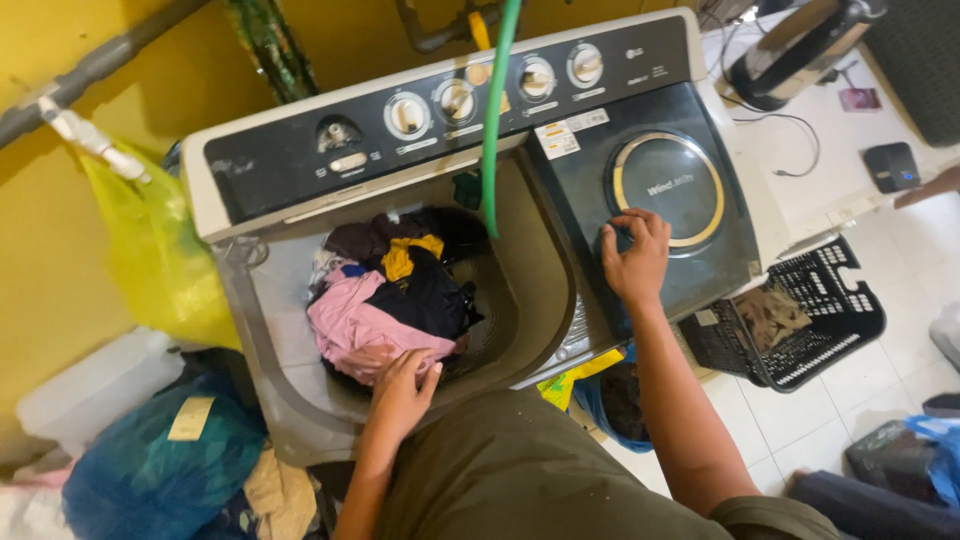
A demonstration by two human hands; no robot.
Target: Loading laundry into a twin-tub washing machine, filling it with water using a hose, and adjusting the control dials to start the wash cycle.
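Left hand fingers spread flat, pressing the pink garment inside the washing machine tub; right hand, fingers curled, rests on the machine's dark spinner lid.

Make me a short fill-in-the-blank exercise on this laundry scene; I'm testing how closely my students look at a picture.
1. The left hand presses on a ____ garment in the open wash tub.
2. The right hand rests on the dark ____ of the spin compartment.
3. A ____ hose hangs into the tub.
4. A black laundry ____ stands on the tiled floor.

Missing words: pink; lid; green; basket
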